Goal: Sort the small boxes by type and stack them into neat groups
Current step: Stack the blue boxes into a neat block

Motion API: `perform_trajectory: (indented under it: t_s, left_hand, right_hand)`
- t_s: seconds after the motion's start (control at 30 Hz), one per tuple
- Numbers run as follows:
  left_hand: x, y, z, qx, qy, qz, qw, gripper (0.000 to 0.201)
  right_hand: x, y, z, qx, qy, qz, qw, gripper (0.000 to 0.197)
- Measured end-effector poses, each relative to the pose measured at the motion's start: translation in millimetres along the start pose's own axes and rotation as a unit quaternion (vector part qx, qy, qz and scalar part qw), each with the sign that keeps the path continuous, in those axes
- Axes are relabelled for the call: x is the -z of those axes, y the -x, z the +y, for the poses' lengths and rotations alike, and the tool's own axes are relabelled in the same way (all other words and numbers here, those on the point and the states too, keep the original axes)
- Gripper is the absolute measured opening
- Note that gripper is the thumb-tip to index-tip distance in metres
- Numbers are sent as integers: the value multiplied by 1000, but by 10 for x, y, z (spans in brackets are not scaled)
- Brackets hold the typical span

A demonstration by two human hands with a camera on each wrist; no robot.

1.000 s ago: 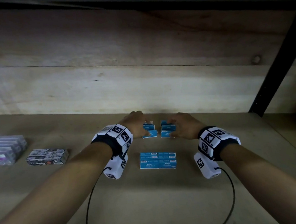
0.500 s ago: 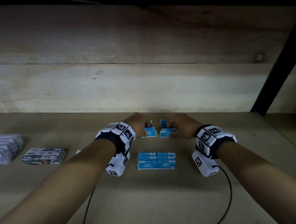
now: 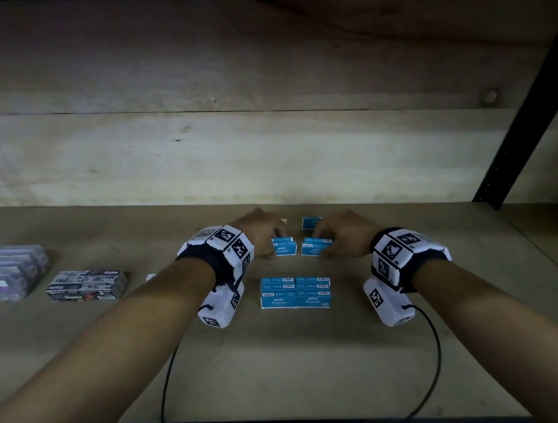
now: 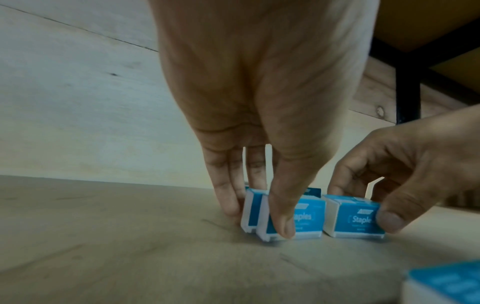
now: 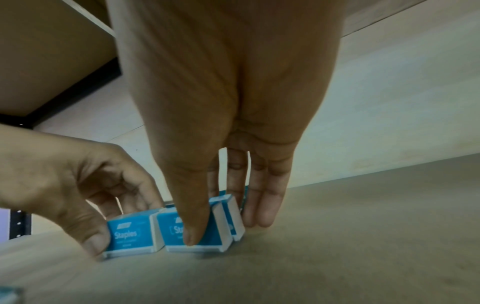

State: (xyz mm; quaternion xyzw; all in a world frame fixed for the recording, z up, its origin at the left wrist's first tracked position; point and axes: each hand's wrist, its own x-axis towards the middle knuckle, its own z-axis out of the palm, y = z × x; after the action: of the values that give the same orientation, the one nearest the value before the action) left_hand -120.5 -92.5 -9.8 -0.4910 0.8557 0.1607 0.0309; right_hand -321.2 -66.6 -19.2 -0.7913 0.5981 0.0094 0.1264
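Two small blue staple boxes (image 4: pixel 309 218) stand side by side on the wooden shelf, pinched by my left hand (image 4: pixel 259 222), thumb in front and fingers behind. My right hand (image 5: pixel 228 222) pinches another pair of blue boxes (image 5: pixel 168 232) the same way, just right of the left pair. In the head view the left hand (image 3: pixel 266 236) and right hand (image 3: pixel 335 236) nearly meet over these boxes (image 3: pixel 285 248). One more blue box (image 3: pixel 311 222) lies behind the right hand. A neat stack of blue boxes (image 3: pixel 295 292) sits nearer me, between the wrists.
A group of black staple boxes (image 3: pixel 87 286) and a block of purple boxes (image 3: pixel 1 271) lie at the left. The wooden back wall (image 3: pixel 263 144) rises close behind the hands. A black shelf post (image 3: pixel 526 88) stands at the right. Wrist cables (image 3: pixel 166 395) trail over the front edge.
Both hands have drawn their blue boxes slightly toward me and closer together. One blue box stays behind at the back right.
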Motion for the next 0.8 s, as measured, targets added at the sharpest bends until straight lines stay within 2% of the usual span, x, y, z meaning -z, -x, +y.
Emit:
perform_trajectory:
  t_s: [0.17,0.6,0.8]
  left_hand:
    - [-6,76,12,-14,4,-21,1000,44]
    - [-54,240,19,-23,41,-36,998,32]
    - [-36,319,56,-21,46,-46,998,32]
  right_hand:
    - [-11,85,-20,11,-25,-22,999,36]
    - [-5,178,-96,11,-80,-80,994,27]
    - [-20,199,-131,-11,-163,-115,980,24]
